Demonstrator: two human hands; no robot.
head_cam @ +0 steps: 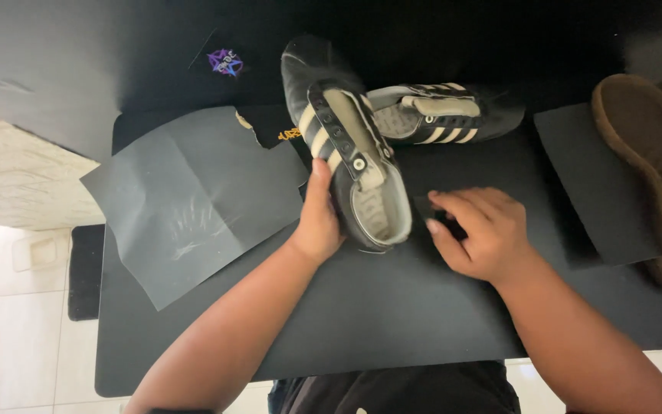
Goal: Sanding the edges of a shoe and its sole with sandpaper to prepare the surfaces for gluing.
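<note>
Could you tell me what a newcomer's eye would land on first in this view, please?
First the black shoe with pale stripes at the middle of the black table, steadied by the left hand, its unlaced twin lying behind. The right hand pinches a small dark piece beside it. A torn grey sheet lies left, a brown-soled shoe at the right edge.

Soft, even daylight; the black tabletop (pixel 392 322) swallows detail (top edge nearly lost), while the pale floor tiles (pixel 9 337) look overexposed.
</note>
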